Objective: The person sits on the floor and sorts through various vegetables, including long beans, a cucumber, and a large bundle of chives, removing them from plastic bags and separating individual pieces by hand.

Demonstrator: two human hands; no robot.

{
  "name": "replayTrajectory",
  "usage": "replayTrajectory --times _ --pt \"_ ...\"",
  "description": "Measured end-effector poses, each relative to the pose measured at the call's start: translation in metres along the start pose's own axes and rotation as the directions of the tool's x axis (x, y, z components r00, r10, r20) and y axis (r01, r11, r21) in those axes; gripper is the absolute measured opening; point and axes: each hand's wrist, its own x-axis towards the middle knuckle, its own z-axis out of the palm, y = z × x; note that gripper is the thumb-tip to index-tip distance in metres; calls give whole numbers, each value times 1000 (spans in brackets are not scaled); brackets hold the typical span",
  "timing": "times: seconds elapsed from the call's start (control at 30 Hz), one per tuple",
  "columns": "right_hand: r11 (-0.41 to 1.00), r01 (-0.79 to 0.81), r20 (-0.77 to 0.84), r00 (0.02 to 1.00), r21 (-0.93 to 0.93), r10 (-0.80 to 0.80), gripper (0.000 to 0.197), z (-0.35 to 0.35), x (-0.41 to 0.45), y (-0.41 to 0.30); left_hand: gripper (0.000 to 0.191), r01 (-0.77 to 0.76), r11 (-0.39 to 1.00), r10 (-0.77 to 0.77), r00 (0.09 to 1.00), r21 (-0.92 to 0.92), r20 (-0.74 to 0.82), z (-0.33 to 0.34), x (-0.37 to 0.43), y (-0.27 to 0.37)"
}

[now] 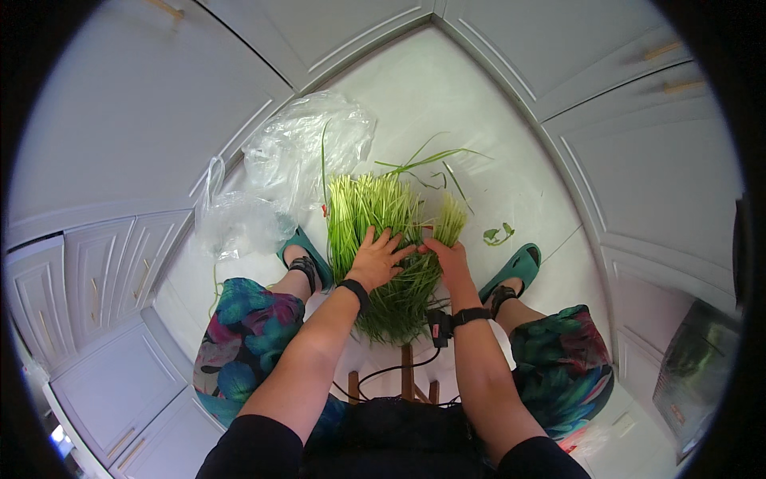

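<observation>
A large pile of long green chives lies on the pale floor between my feet, light cut stems away from me and dark leaf tips towards me. My left hand rests spread on top of the pile, fingers apart. At the pile's right side my right hand grips a smaller bunch of chives, whose pale stems stick out beyond the fingers. A bit of red shows between that bunch and the pile, and another at the pile's left edge. Several loose leaves lie beyond the pile.
Crumpled clear plastic bags lie at the far left, beside the cabinets. A small leafy sprig is on the floor at right. Green slippers are on my feet. A cable runs from my right wrist past wooden stool legs.
</observation>
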Motion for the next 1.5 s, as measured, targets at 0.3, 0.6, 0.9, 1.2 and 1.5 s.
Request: replayTrajectory --times 0.3,0.6,0.9,1.2,1.5 --pt "964 236 153 955 120 -253 15 -30 -118 -128 79 58 940 -78 996 337 47 28 -36 -20" --pt "969 141 129 977 202 -169 18 -41 -177 -160 78 -30 894 22 999 447 24 34 10 43" --pt "878 427 -20 901 216 -433 24 -53 -217 -252 56 -8 965 -16 996 263 89 38 11 -40" --pt "752 634 -225 771 181 -596 25 -107 -310 -384 36 83 996 -86 985 25 150 -27 5 -47" --pt "769 623 171 750 139 -639 31 -106 -444 -412 64 -311 410 -123 912 -857 -390 -428 -14 53"
